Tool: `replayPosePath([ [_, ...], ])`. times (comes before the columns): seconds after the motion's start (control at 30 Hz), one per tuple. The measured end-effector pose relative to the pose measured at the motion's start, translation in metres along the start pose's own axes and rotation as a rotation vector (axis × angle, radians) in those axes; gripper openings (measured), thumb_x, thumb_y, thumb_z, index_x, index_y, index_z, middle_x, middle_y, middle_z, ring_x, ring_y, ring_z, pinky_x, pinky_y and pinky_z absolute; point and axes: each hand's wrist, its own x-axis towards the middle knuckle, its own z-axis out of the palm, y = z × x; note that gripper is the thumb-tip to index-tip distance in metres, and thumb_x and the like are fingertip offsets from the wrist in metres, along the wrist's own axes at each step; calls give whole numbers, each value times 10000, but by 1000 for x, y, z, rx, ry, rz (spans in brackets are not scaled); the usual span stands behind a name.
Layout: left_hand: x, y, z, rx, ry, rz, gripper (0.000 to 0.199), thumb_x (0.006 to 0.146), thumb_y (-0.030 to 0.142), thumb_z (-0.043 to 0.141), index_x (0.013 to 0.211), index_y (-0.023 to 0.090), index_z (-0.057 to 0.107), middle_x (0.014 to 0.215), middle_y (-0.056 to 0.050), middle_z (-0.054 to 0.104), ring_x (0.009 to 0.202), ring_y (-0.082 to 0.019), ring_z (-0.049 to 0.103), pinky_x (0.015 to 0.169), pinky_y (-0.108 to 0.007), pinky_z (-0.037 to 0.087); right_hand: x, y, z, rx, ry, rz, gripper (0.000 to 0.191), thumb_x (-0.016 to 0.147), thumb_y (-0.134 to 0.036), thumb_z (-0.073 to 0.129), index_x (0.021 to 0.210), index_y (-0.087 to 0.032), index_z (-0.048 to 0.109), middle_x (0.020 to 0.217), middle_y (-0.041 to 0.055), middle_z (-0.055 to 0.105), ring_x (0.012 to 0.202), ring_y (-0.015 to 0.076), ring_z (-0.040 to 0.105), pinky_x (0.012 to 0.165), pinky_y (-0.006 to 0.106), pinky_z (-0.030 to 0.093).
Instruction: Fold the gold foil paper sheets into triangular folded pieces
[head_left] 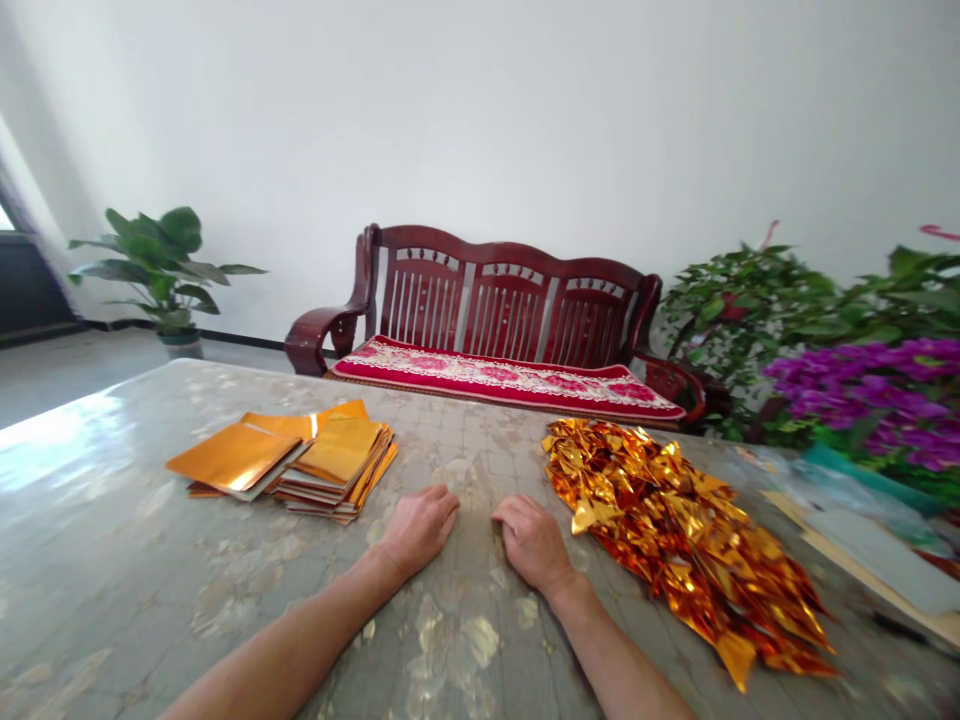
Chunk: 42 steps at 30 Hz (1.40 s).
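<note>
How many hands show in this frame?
2: the left hand rests on the table, nearest the stacked gold sheets; the right hand rests beside the heap of crumpled-looking gold foil pieces. No others show.

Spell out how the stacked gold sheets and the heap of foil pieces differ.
The gold sheets are flat and layered, while the foil heap is a jumble of pointed, creased shapes. The gold sheets lie nearer the left hand; the foil heap lies beside the right hand. The foil heap spreads wider than the gold sheets. Both are shiny, golden-orange and on the table.
</note>
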Motion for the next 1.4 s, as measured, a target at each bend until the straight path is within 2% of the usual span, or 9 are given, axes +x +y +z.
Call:
replayPosePath([
  [0.43,-1,1,-1,28,-26,23,228,991,249,420,887,223,621,925,-29,618,887,-170,636,717,-253,434,2,0,1,28,12,-9,314,834,18,484,851,-216,693,846,21,672,853,171,587,777,269,448],
  [0.83,-2,4,-2,26,-77,10,217,987,227,409,975,233,625,982,-40,612,923,-183,633,754,-274,461,1,-5,-1,-83,-36,-15,245,887,-34,490,878,-203,668,865,34,643,868,184,568,783,288,439],
  [0.97,-4,6,-9,-17,-107,-63,237,965,199,432,1038,258,649,1022,-36,630,928,-176,638,750,-264,468,1,-9,-2,-117,-50,-14,253,888,-37,473,867,-204,662,858,36,635,862,189,567,778,294,435],
  [1.03,-6,5,-16,-32,-135,-54,213,946,202,466,995,256,666,1019,-37,643,945,-184,635,762,-269,470,1,-9,-3,-117,-40,-15,259,893,-44,455,864,-205,657,846,37,632,855,191,569,771,297,433],
  [1.1,-8,0,-27,-27,-157,-29,195,922,193,501,933,241,689,947,-44,663,961,-205,625,819,-298,470,1,-9,-2,-108,-27,-31,258,907,-65,437,859,-208,647,839,38,630,843,194,571,765,301,433],
  [1.23,-10,-29,-59,36,-57,-132,230,913,190,516,1042,234,701,1009,-59,682,1006,-226,602,895,-343,458,1,-5,0,-113,-11,-69,265,900,-72,411,876,-215,633,855,45,634,857,202,582,770,310,435],
  [1.3,-10,-50,-76,118,-6,-239,236,916,203,511,1061,223,696,1057,-82,669,1048,-248,585,905,-363,453,0,-3,2,-117,10,-81,258,896,-79,414,881,-218,630,854,43,638,845,201,589,762,314,439],
  [1.4,-11,-84,-97,229,-36,-441,254,921,265,509,1094,186,678,1116,-135,643,1090,-296,571,912,-410,448,0,-2,4,-123,34,-92,265,879,-75,417,890,-225,634,847,39,641,833,200,597,756,317,448],
])
